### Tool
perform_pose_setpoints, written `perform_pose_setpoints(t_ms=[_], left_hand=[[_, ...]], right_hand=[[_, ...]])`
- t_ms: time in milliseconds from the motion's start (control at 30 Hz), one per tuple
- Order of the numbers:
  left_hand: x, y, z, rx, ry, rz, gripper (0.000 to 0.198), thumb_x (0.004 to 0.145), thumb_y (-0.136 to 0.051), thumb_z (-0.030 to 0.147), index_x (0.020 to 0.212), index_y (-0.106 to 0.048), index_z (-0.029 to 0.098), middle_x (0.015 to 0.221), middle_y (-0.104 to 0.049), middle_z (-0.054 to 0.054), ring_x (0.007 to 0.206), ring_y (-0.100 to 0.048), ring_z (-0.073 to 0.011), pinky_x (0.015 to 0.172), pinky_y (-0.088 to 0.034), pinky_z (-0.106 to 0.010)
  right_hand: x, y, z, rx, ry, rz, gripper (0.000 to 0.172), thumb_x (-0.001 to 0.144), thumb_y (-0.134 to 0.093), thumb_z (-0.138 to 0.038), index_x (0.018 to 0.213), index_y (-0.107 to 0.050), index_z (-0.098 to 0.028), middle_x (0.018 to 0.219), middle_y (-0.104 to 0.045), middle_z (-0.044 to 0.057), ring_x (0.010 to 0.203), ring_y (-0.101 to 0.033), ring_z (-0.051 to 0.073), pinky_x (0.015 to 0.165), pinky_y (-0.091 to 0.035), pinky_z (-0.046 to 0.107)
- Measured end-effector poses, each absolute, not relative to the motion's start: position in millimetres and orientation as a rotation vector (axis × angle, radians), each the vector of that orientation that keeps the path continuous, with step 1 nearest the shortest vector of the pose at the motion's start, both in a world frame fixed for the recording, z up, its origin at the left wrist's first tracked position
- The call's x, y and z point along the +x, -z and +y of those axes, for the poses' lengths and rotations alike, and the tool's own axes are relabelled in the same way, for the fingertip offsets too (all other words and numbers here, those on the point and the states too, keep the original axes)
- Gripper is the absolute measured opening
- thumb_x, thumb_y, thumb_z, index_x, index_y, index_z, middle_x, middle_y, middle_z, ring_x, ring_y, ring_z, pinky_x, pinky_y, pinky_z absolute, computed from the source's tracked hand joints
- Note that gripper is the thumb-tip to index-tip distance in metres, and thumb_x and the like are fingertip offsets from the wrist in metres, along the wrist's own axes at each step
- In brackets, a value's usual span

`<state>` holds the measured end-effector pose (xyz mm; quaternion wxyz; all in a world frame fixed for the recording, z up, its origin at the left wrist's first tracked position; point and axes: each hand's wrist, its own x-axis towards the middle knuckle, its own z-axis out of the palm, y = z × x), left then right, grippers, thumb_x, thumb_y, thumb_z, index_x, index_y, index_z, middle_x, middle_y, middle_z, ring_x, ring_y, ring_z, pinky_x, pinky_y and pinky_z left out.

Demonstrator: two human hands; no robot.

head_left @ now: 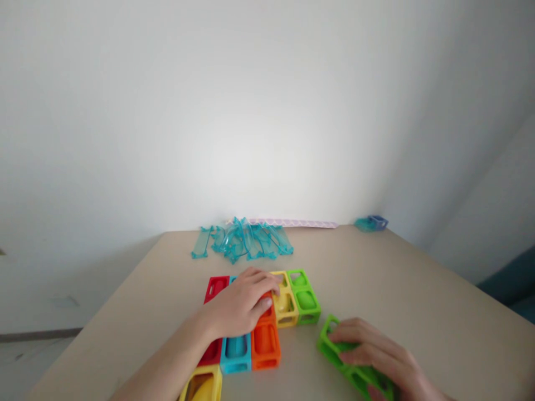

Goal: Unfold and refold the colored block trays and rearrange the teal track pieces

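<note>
My left hand (244, 301) lies over a group of coloured, hollow toy blocks, with its fingers and thumb curled on the upper part of an orange block (266, 340). Partly under that hand and wrist are a red block (217, 286) and a light blue block (236, 348). To the right of the orange one, a yellow block (284, 302) and a green block (306, 301) stand side by side, touching. My right hand (376, 353) grips another green block (330, 342), tilted and apart from the group. Some of its fingertips are hidden.
Behind the blocks lies a heap of clear turquoise plastic pieces (246, 242), with a pale lilac strip (292, 223) along the wall. A small dark blue box (378, 223) sits at the far right corner. Another yellow block (203, 384) is at the near left on the table (418, 289).
</note>
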<state>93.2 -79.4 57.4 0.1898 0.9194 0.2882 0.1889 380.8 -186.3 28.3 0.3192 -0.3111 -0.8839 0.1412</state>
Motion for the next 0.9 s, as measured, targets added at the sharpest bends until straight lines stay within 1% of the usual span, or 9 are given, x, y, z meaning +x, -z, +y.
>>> perform_pose_setpoints(t_ms=[100,200,333,433,567,633,700,800,900], left_hand=[[86.3,-49.5,-72.2,2.439,-0.671,0.831,0.029,0.094,-0.035,0.018,0.109,-0.06,0.021,0.117,-0.063,-0.005,0.114,-0.053,-0.0173,0.102,-0.039,-0.031],[70.4,-44.4,-62.4,2.354,-0.771,0.899,0.031,0.095,-0.034,0.019,0.108,-0.063,0.02,0.114,-0.065,-0.006,0.109,-0.057,-0.0171,0.1,-0.041,-0.03],[48.4,-42.0,-53.4,2.371,-0.756,0.927,0.03,0.094,-0.038,0.017,0.105,-0.066,0.019,0.114,-0.066,-0.005,0.11,-0.058,-0.0172,0.101,-0.041,-0.03],[45.3,-41.7,-53.7,2.433,-0.719,0.922,0.033,0.093,-0.038,0.016,0.112,-0.064,0.021,0.118,-0.063,-0.004,0.112,-0.057,-0.0162,0.103,-0.04,-0.029],[55.8,-46.7,-63.4,2.616,-0.624,0.966,0.038,0.096,-0.036,0.023,0.128,-0.056,0.028,0.137,-0.052,-0.003,0.126,-0.045,-0.0194,0.11,-0.035,-0.036],[62.0,-50.6,-70.5,2.707,-0.559,0.919,0.04,0.097,-0.035,0.026,0.132,-0.053,0.031,0.148,-0.041,0.001,0.135,-0.035,-0.0219,0.113,-0.029,-0.04],[66.8,-53.9,-76.9,2.762,-0.449,0.826,0.041,0.097,-0.036,0.029,0.135,-0.048,0.036,0.152,-0.035,0.005,0.139,-0.028,-0.0245,0.114,-0.025,-0.046],[70.6,-56.7,-82.5,2.779,-0.312,0.758,0.041,0.095,-0.042,0.035,0.136,-0.046,0.04,0.15,-0.038,0.007,0.14,-0.026,-0.0283,0.112,-0.024,-0.053],[70.7,-58.4,-83.5,2.758,-0.294,0.79,0.041,0.092,-0.048,0.037,0.133,-0.049,0.041,0.148,-0.041,0.007,0.139,-0.029,-0.0281,0.111,-0.027,-0.052]], right_hand=[[394.2,-19.4,-172.9,-0.937,-0.229,-2.344,0.038,0.078,-0.052,-0.01,0.114,-0.051,-0.022,0.119,-0.061,0.016,0.115,-0.057,0.028,0.096,-0.05,0.042],[397.2,-18.6,-159.2,-0.91,-0.155,-2.369,0.036,0.076,-0.053,-0.008,0.111,-0.055,-0.019,0.117,-0.061,0.017,0.114,-0.058,0.028,0.097,-0.049,0.043],[397.1,-17.7,-153.5,-0.887,-0.084,-2.38,0.036,0.076,-0.055,-0.007,0.111,-0.057,-0.018,0.114,-0.063,0.015,0.112,-0.059,0.026,0.096,-0.049,0.04],[399.1,-14.5,-157.1,-0.965,-0.025,-2.318,0.034,0.077,-0.057,-0.008,0.109,-0.058,-0.019,0.112,-0.064,0.014,0.11,-0.06,0.025,0.094,-0.051,0.036],[394.1,-16.1,-163.0,-0.988,-0.142,-2.261,0.028,0.078,-0.057,-0.009,0.104,-0.058,-0.02,0.11,-0.064,0.013,0.106,-0.062,0.025,0.09,-0.053,0.035],[384.5,-20.4,-165.1,-0.925,-0.281,-2.302,0.028,0.079,-0.055,-0.008,0.104,-0.058,-0.019,0.109,-0.063,0.014,0.106,-0.061,0.026,0.09,-0.052,0.037],[372.2,-25.8,-166.1,-0.854,-0.391,-2.342,0.03,0.078,-0.054,-0.007,0.106,-0.057,-0.019,0.109,-0.063,0.015,0.107,-0.06,0.026,0.091,-0.051,0.038],[358.0,-33.8,-166.6,-0.793,-0.447,-2.359,0.031,0.077,-0.053,-0.007,0.106,-0.057,-0.018,0.109,-0.062,0.015,0.105,-0.06,0.025,0.09,-0.05,0.039],[360.2,-38.6,-169.1,-0.781,-0.415,-2.357,0.029,0.078,-0.054,-0.009,0.105,-0.059,-0.019,0.106,-0.064,0.014,0.102,-0.062,0.025,0.09,-0.051,0.039]])
